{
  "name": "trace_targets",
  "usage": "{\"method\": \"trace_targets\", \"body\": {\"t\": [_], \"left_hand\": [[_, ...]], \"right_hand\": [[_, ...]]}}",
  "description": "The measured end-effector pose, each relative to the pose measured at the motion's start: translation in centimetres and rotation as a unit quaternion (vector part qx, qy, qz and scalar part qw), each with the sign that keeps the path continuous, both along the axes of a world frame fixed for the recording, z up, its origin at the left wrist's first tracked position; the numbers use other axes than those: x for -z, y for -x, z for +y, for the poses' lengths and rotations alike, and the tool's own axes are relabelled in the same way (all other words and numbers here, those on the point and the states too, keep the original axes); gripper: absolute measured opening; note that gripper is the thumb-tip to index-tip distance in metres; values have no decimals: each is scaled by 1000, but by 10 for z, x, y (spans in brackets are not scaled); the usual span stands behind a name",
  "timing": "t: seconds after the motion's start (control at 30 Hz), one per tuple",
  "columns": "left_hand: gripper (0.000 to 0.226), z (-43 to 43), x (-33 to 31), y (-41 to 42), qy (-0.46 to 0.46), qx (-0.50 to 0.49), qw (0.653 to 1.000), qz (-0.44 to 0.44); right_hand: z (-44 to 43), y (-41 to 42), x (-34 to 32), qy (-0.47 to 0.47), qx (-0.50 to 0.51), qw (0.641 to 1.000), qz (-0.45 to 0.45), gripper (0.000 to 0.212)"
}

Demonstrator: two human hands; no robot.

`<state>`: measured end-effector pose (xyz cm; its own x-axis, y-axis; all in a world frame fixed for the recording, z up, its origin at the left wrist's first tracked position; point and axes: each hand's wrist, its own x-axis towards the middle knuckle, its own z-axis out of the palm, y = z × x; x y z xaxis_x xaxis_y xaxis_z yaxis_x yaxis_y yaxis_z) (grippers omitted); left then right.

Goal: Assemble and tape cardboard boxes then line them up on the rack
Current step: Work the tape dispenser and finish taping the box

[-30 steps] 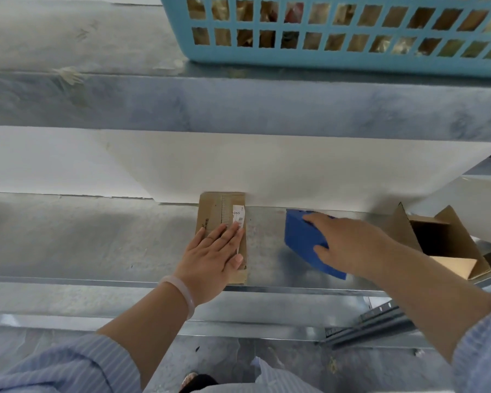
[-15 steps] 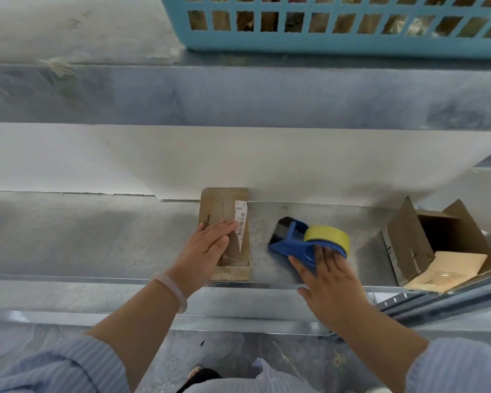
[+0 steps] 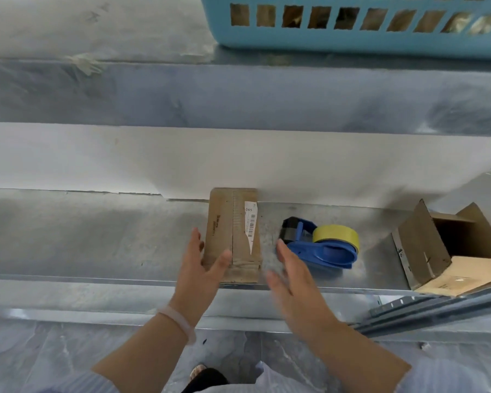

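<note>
A small closed cardboard box [image 3: 233, 231] with a white barcode label lies on the metal rack shelf [image 3: 97, 239], its far end against the white wall. My left hand [image 3: 201, 268] is at the box's near left corner, fingers straight, thumb over its top. My right hand [image 3: 292, 276] hovers open just right of the box, blurred, holding nothing. A blue tape dispenser [image 3: 321, 248] with a yellow roll lies on the shelf beside my right hand.
An unfolded cardboard box [image 3: 448, 251] with raised flaps sits at the shelf's right end. A light blue plastic basket [image 3: 352, 32] stands on the upper shelf, above right. The grey floor shows below the shelf edge.
My right hand set the tape dispenser down on the shelf and let go of it, then moved left toward the box. My left hand slid from the box top to its near left corner.
</note>
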<state>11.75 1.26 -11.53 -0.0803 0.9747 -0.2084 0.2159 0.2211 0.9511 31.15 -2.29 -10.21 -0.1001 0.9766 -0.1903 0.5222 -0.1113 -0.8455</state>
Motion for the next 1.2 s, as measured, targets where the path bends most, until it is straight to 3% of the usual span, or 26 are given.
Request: {"method": "trace_targets", "body": {"t": [0.07,0.13,0.27,0.53,0.7,0.83,1.07,1.13,1.2], "left_hand": [[93,-3,5,-9,-11,21,999,-34],[80,-1,11,-13,-27,17,998,-47],[73,0,17,-10,-19,14,996,-81],[50,-4,30,-15,-14,-59,991,-117],[56,-6,32,-8,-51,-34,997,-49],[93,-1,35,8,-75,69,987,120],[85,0,37,22,-125,127,964,196],[80,-3,35,19,-103,110,975,163],[73,-6,32,10,-78,78,992,65]], "right_hand": [[17,31,-2,90,64,985,135,65],[27,50,6,90,94,976,176,46],[26,59,20,38,124,981,141,36],[24,57,32,19,146,987,70,50],[27,34,28,50,22,998,36,68],[28,32,28,55,-16,998,-26,94],[29,25,31,20,-45,997,-51,75],[28,24,31,24,-44,999,1,62],[28,30,30,41,-7,996,77,55]]}}
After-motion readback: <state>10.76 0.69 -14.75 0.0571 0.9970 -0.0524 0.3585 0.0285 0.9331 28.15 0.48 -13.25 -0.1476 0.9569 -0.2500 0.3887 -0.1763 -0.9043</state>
